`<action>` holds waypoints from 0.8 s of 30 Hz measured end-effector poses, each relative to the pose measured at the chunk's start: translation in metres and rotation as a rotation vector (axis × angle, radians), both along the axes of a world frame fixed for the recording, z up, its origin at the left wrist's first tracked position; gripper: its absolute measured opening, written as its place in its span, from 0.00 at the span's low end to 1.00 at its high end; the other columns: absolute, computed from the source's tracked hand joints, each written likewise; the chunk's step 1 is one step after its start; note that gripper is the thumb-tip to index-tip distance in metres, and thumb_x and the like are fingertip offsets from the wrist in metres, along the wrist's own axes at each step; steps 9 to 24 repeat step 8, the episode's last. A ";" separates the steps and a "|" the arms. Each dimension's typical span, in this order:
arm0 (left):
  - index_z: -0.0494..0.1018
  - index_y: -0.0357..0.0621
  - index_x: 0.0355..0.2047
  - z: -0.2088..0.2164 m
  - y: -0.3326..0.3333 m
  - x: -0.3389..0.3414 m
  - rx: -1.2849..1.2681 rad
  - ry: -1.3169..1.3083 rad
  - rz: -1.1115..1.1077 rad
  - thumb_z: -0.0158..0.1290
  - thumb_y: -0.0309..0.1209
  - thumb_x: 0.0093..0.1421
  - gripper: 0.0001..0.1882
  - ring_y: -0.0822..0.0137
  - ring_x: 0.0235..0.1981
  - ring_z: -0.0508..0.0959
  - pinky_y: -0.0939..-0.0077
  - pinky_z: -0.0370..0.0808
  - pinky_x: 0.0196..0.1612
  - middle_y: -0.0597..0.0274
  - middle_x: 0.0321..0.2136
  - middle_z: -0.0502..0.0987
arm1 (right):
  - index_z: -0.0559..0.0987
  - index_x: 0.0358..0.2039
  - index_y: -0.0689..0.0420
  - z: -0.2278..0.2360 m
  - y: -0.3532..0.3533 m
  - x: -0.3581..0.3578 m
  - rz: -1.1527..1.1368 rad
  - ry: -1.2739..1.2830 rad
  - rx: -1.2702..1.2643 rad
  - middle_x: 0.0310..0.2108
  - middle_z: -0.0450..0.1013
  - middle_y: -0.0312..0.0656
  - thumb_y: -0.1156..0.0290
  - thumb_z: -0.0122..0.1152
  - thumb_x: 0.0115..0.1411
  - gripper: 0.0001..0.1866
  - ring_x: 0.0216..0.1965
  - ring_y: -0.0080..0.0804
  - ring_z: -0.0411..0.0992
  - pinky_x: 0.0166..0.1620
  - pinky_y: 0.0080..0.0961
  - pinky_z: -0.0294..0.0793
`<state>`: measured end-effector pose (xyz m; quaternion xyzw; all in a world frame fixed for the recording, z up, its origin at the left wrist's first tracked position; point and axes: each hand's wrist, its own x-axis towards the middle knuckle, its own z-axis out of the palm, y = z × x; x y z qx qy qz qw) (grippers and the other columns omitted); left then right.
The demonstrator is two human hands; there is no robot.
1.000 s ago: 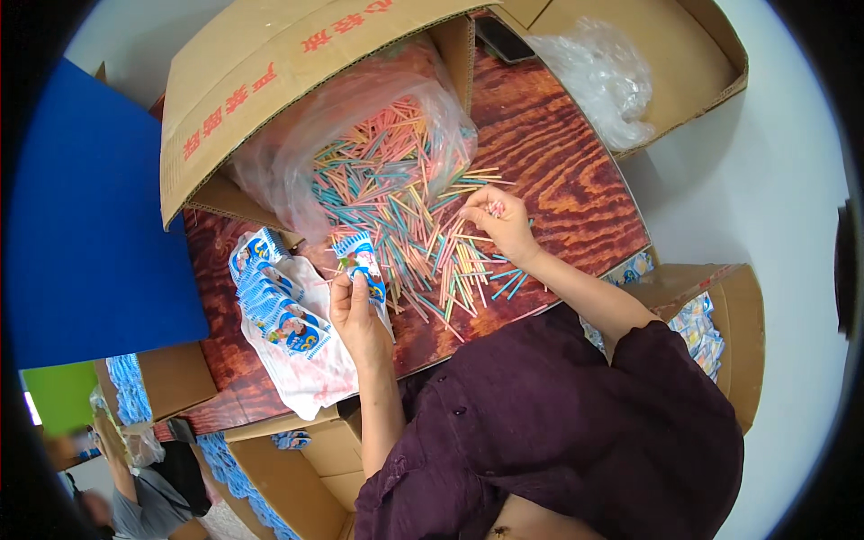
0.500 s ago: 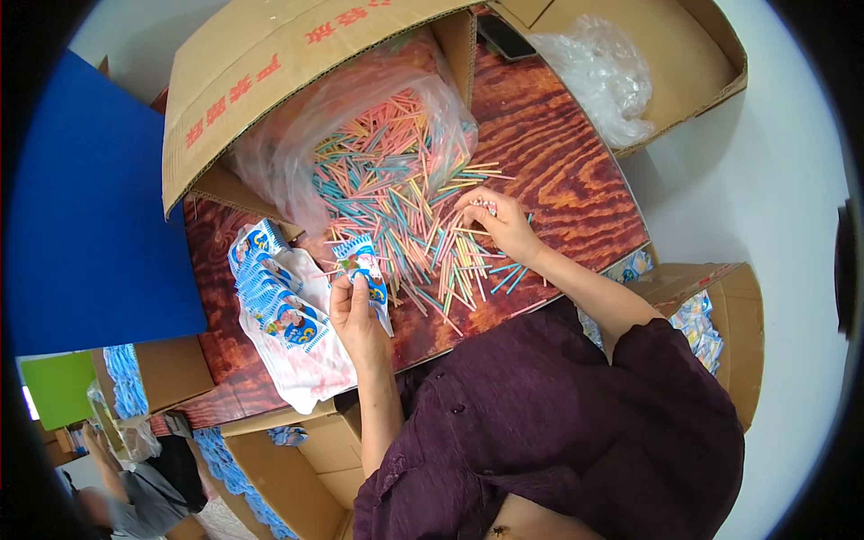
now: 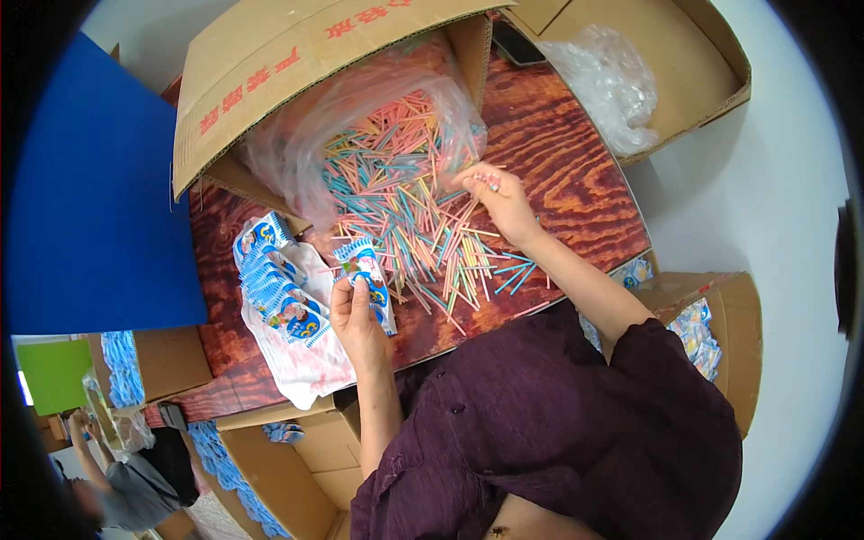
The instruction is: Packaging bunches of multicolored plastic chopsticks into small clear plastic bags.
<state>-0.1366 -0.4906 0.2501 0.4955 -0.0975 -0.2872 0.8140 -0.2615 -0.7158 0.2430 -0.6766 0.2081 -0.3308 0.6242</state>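
Observation:
My left hand [image 3: 358,319] pinches a small blue-and-white packet [image 3: 367,270] upright at the near side of the pile. A heap of thin pastel sticks [image 3: 396,193] in pink, yellow and blue spills from a clear plastic bag [image 3: 310,135] onto the table. At the heap's right edge, by the bag's lip, my right hand [image 3: 504,205] has its fingers closed, with pale stick ends showing between them. How many sticks it holds is hidden. Left of my left hand, a row of overlapping packets [image 3: 286,292] lies on a white cloth [image 3: 306,369].
A cardboard box [image 3: 270,67] on its side surrounds the bag on the wood-patterned table [image 3: 567,135]. A dark phone [image 3: 517,43] lies behind. Boxes with packets stand at right [image 3: 742,342] and lower left [image 3: 270,477]. Another person [image 3: 135,486] works at far left.
My right hand has moved slightly up and away from me, toward the bag's edge, fingers still closed. My left hand keeps its hold on the packet. The view has shifted a little.

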 end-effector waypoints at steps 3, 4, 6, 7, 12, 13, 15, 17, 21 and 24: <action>0.72 0.39 0.35 -0.002 0.007 0.004 0.010 -0.022 0.004 0.48 0.26 0.63 0.04 0.70 0.34 0.77 0.72 0.74 0.43 0.61 0.32 0.77 | 0.75 0.33 0.63 -0.002 -0.002 -0.007 -0.076 -0.102 0.175 0.27 0.73 0.37 0.73 0.50 0.64 0.08 0.30 0.19 0.69 0.36 0.16 0.67; 0.72 0.39 0.35 -0.003 0.008 0.005 0.013 -0.024 -0.007 0.48 0.26 0.63 0.04 0.70 0.34 0.77 0.73 0.74 0.43 0.61 0.32 0.77 | 0.75 0.32 0.62 -0.003 -0.003 -0.010 -0.110 -0.085 0.217 0.24 0.71 0.35 0.73 0.51 0.64 0.07 0.27 0.16 0.67 0.32 0.15 0.65; 0.72 0.39 0.35 -0.002 0.007 0.004 0.012 -0.019 -0.008 0.48 0.26 0.63 0.04 0.70 0.34 0.77 0.73 0.74 0.42 0.61 0.32 0.77 | 0.75 0.33 0.61 -0.017 -0.001 -0.011 -0.127 -0.175 0.247 0.20 0.68 0.32 0.71 0.54 0.63 0.07 0.23 0.13 0.62 0.28 0.12 0.60; 0.72 0.39 0.36 -0.001 0.007 0.004 0.009 -0.017 -0.007 0.48 0.26 0.63 0.04 0.70 0.34 0.77 0.73 0.74 0.42 0.61 0.32 0.77 | 0.75 0.33 0.61 -0.020 -0.001 -0.016 -0.139 -0.039 0.184 0.20 0.68 0.32 0.69 0.56 0.61 0.07 0.23 0.13 0.62 0.28 0.12 0.60; 0.72 0.40 0.36 -0.002 0.007 0.004 0.037 -0.015 -0.021 0.48 0.26 0.63 0.04 0.70 0.34 0.77 0.73 0.73 0.44 0.62 0.32 0.77 | 0.76 0.32 0.60 -0.023 0.000 -0.020 -0.148 0.098 0.122 0.21 0.68 0.32 0.68 0.59 0.60 0.08 0.22 0.14 0.63 0.27 0.12 0.61; 0.72 0.40 0.36 -0.002 0.007 0.004 0.037 -0.015 -0.021 0.48 0.26 0.63 0.04 0.70 0.34 0.77 0.73 0.73 0.44 0.62 0.32 0.77 | 0.76 0.32 0.60 -0.023 0.000 -0.020 -0.148 0.098 0.122 0.21 0.68 0.32 0.68 0.59 0.60 0.08 0.22 0.14 0.63 0.27 0.12 0.61; 0.72 0.40 0.36 -0.002 0.007 0.004 0.037 -0.015 -0.021 0.48 0.26 0.63 0.04 0.70 0.34 0.77 0.73 0.73 0.44 0.62 0.32 0.77 | 0.76 0.32 0.60 -0.023 0.000 -0.020 -0.148 0.098 0.122 0.21 0.68 0.32 0.68 0.59 0.60 0.08 0.22 0.14 0.63 0.27 0.12 0.61; 0.72 0.40 0.36 -0.002 0.007 0.004 0.037 -0.015 -0.021 0.48 0.26 0.63 0.04 0.70 0.34 0.77 0.73 0.73 0.44 0.62 0.32 0.77 | 0.76 0.32 0.60 -0.023 0.000 -0.020 -0.148 0.098 0.122 0.21 0.68 0.32 0.68 0.59 0.60 0.08 0.22 0.14 0.63 0.27 0.12 0.61; 0.72 0.40 0.36 -0.002 0.007 0.004 0.037 -0.015 -0.021 0.48 0.26 0.63 0.04 0.70 0.34 0.77 0.73 0.73 0.44 0.62 0.32 0.77 | 0.76 0.32 0.60 -0.023 0.000 -0.020 -0.148 0.098 0.122 0.21 0.68 0.32 0.68 0.59 0.60 0.08 0.22 0.14 0.63 0.27 0.12 0.61; 0.72 0.40 0.36 -0.002 0.007 0.004 0.037 -0.015 -0.021 0.48 0.26 0.63 0.04 0.70 0.34 0.77 0.73 0.73 0.44 0.62 0.32 0.77 | 0.76 0.32 0.60 -0.023 0.000 -0.020 -0.148 0.098 0.122 0.21 0.68 0.32 0.68 0.59 0.60 0.08 0.22 0.14 0.63 0.27 0.12 0.61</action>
